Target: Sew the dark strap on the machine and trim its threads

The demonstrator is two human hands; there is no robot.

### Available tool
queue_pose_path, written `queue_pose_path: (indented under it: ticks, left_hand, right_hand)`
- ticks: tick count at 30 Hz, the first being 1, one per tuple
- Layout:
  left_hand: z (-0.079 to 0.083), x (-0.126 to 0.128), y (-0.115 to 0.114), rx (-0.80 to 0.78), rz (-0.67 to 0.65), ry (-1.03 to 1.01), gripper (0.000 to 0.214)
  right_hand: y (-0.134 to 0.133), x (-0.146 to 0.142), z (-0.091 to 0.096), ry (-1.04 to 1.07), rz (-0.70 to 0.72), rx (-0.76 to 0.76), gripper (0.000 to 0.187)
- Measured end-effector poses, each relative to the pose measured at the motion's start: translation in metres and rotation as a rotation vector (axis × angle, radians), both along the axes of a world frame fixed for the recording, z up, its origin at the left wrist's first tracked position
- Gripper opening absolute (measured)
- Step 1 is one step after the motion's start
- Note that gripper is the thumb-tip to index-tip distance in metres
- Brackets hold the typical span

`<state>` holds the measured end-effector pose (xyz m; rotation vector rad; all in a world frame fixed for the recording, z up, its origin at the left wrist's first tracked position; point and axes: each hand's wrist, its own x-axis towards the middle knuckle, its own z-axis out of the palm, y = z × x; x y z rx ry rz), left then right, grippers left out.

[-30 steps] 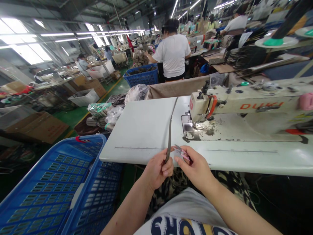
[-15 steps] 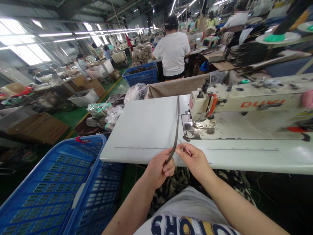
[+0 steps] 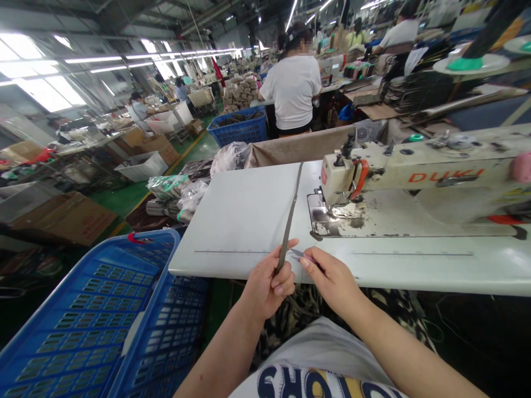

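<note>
My left hand (image 3: 269,282) pinches the near end of a long, narrow grey strap (image 3: 290,213) that rises stiffly over the white sewing table (image 3: 244,215). My right hand (image 3: 332,279) holds small thread snips (image 3: 299,255) with their metal tips pointing left, close to the strap just above my left fingers. Both hands hover at the table's near edge. To the right stands the cream sewing machine (image 3: 398,166) with its needle plate (image 3: 332,216) behind the strap.
A large blue plastic crate (image 3: 95,315) stands at my left by the table. Bagged goods (image 3: 178,190) lie beyond the table's left edge. A person in a white shirt (image 3: 293,91) stands at a farther station, with a second blue crate (image 3: 239,128) and cardboard boxes around.
The strap has swung slightly, first leaning right and then straightening. My right hand with the snips has shifted a little toward the strap; the tips now point at it.
</note>
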<state>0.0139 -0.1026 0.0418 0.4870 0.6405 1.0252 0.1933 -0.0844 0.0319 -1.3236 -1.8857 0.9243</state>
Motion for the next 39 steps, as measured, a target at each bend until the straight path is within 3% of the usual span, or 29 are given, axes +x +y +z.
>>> queue_pose_path:
  ticks: [12, 20, 26, 32, 36, 39]
  left_hand:
    - [0.001, 0.008, -0.001, -0.043, -0.013, 0.026, 0.043]
    - [-0.002, 0.009, 0.000, -0.058, 0.027, 0.033, 0.041]
    - [-0.012, 0.017, 0.003, -0.053, 0.166, 0.069, 0.031]
    - [-0.010, 0.029, 0.012, -0.040, 0.263, 0.117, 0.033]
    - [-0.007, 0.042, 0.018, -0.002, 0.256, 0.143, 0.037]
    - [-0.012, 0.051, 0.024, 0.084, 0.199, 0.211, 0.033]
  right_hand:
    - [0.002, -0.004, 0.000, -0.080, 0.024, 0.184, 0.033]
    - [0.002, 0.011, -0.007, 0.120, -0.168, 0.015, 0.033]
    - [-0.005, 0.015, -0.018, 0.204, -0.087, -0.042, 0.044]
    - [-0.016, 0.018, -0.021, 0.240, 0.001, -0.017, 0.024]
    - [-0.026, 0.021, -0.022, 0.238, 0.060, -0.038, 0.024]
    - [-0.031, 0.027, -0.021, 0.189, 0.027, -0.051, 0.022]
